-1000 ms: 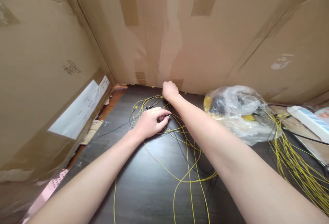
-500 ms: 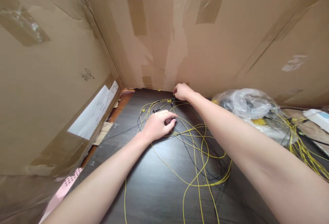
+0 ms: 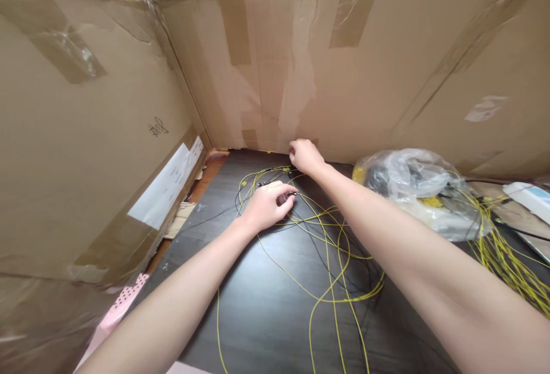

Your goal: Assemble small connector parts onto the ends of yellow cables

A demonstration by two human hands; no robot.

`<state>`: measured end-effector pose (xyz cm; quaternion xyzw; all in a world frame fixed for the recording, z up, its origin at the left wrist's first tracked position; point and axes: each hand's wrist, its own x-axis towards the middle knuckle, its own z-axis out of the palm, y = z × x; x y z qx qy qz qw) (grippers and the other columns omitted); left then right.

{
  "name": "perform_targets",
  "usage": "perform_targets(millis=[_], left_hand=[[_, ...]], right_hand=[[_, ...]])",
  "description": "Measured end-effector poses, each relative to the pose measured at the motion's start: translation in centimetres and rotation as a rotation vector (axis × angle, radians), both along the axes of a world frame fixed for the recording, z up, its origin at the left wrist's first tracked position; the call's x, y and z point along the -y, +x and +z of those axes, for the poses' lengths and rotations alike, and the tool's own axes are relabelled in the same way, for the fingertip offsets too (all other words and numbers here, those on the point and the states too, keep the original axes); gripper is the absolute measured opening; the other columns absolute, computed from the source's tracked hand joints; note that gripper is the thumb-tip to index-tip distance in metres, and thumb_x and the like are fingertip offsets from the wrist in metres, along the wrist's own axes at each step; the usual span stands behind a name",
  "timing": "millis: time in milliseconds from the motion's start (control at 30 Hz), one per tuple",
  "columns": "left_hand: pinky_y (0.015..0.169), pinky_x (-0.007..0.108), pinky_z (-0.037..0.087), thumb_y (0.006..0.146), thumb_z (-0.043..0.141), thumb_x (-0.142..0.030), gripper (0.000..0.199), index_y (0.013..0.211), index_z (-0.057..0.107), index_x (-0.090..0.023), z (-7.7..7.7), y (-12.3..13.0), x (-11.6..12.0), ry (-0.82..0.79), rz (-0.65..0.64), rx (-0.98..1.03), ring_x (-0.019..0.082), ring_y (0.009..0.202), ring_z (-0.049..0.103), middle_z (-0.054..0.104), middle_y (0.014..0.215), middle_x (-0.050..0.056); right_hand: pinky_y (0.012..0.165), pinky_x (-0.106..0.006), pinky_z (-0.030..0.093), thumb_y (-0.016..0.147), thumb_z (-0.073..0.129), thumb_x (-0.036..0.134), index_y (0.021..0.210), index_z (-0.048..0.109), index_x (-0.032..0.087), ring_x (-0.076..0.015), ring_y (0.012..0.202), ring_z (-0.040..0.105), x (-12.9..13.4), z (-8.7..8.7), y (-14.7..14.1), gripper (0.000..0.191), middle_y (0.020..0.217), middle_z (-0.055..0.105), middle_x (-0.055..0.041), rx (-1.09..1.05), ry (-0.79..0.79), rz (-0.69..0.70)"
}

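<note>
My left hand [image 3: 270, 205] is closed over the dark tabletop [image 3: 253, 288], with thumb and forefinger pinching a small black cable connector [image 3: 292, 193]. Thin yellow cables [image 3: 329, 248] loop across the tabletop beside and beneath it. Farther back, close to the cardboard wall, my right hand [image 3: 306, 156] has its fingers curled together. Whatever sits in those fingers is hidden from this angle. Between the two hands lie more black connectors [image 3: 289, 174] and small yellow tags [image 3: 244, 183] on the cables.
Tall cardboard walls [image 3: 266, 82] enclose the back and left. At right sits a clear plastic bag [image 3: 423, 182], with a bundle of yellow cables [image 3: 494, 248] and a white-and-blue box [image 3: 530, 199] by it. A pink perforated piece [image 3: 124, 299] stands at lower left.
The camera view has shifted slightly, so the left wall and its paper label appear farther right. Both hands keep nearly the same pose and place.
</note>
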<state>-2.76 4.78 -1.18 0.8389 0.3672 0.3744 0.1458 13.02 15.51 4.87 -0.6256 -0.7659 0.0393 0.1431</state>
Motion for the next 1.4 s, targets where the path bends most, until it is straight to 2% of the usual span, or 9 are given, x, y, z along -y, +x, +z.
perform_targets(millis=[100,200,333,433,667,900,1000,1100,1400], left_hand=[[0.07,0.026,0.052,0.09,0.064,-0.016,0.018,0.104,0.076,-0.017,0.1,-0.1,-0.1,-0.012,-0.001,0.025,0.013,0.066,0.062,0.069,0.082,0.002],[0.069,0.026,0.053,0.088,0.064,-0.016,0.019,0.102,0.077,-0.017,0.4,-0.1,-0.2,-0.038,0.009,0.061,0.013,0.065,0.062,0.068,0.079,0.002],[0.071,0.027,0.056,0.091,0.062,-0.023,0.02,0.103,0.078,-0.018,1.0,0.2,0.0,-0.08,0.005,0.109,0.015,0.074,0.068,0.074,0.088,0.005],[0.076,0.029,0.058,0.095,0.059,-0.027,0.022,0.103,0.078,-0.018,1.4,0.7,0.5,-0.122,-0.001,0.132,0.018,0.085,0.072,0.077,0.099,0.007],[0.08,0.032,0.062,0.093,0.065,-0.031,0.019,0.102,0.076,-0.018,1.5,2.4,2.6,-0.291,-0.05,0.251,0.018,0.084,0.074,0.079,0.097,0.006],[0.085,0.034,0.063,0.089,0.071,-0.03,0.019,0.103,0.074,-0.017,0.4,2.8,3.2,-0.455,-0.126,0.326,0.018,0.087,0.076,0.08,0.097,0.007],[0.083,0.032,0.063,0.089,0.071,-0.027,0.017,0.102,0.074,-0.016,0.3,2.7,3.2,-0.452,-0.141,0.316,0.018,0.086,0.075,0.079,0.097,0.007],[0.078,0.03,0.062,0.088,0.071,-0.026,0.015,0.099,0.075,-0.017,0.5,2.7,3.2,-0.381,-0.111,0.276,0.017,0.085,0.074,0.078,0.098,0.006],[0.08,0.03,0.062,0.089,0.071,-0.025,0.014,0.099,0.075,-0.016,0.4,2.8,3.3,-0.417,-0.154,0.24,0.016,0.082,0.074,0.079,0.094,0.005]], right_hand=[[0.098,-0.025,0.054,0.093,0.056,0.011,0.11,0.078,0.014,-0.0184,0.103,0.073,3.5,0.1,0.9,0.028,0.113,0.076,-0.01,-0.316,0.106,0.033],[0.092,-0.03,0.059,0.086,0.063,0.014,0.099,0.08,0.017,-0.0192,0.093,0.075,8.0,-0.7,2.6,0.021,0.104,0.078,-0.0074,-0.675,0.112,0.028],[0.088,-0.037,0.062,0.08,0.071,0.023,0.094,0.078,0.018,-0.022,0.09,0.076,13.6,-3.3,5.1,0.016,0.099,0.078,-0.0075,-0.96,0.056,0.027],[0.084,-0.039,0.064,0.077,0.074,0.029,0.093,0.074,0.018,-0.0221,0.085,0.076,15.8,-5.2,6.0,0.019,0.092,0.077,-0.0077,-1.079,-0.005,0.026],[0.084,-0.036,0.064,0.078,0.074,0.032,0.103,0.062,0.021,-0.0193,0.084,0.075,16.7,-6.1,6.1,0.03,0.097,0.073,-0.0066,-1.195,0.031,0.086],[0.081,-0.036,0.061,0.086,0.066,0.03,0.108,0.065,0.023,-0.0196,0.086,0.071,17.6,-5.7,6.0,0.023,0.094,0.072,-0.0052,-1.036,0.037,0.148],[0.074,-0.034,0.06,0.09,0.058,0.027,0.104,0.07,0.024,-0.0194,0.082,0.069,17.8,-5.5,5.9,0.019,0.097,0.071,-0.0061,-0.893,0.095,0.16],[0.076,-0.035,0.06,0.091,0.056,0.025,0.096,0.071,0.024,-0.0202,0.087,0.07,17.9,-5.4,5.9,0.016,0.101,0.072,-0.0064,-0.837,0.108,0.147],[0.083,-0.035,0.063,0.083,0.068,0.025,0.1,0.065,0.021,-0.0182,0.084,0.072,17.7,-5.7,5.9,0.018,0.094,0.073,-0.0052,-1.047,-0.006,0.167]])
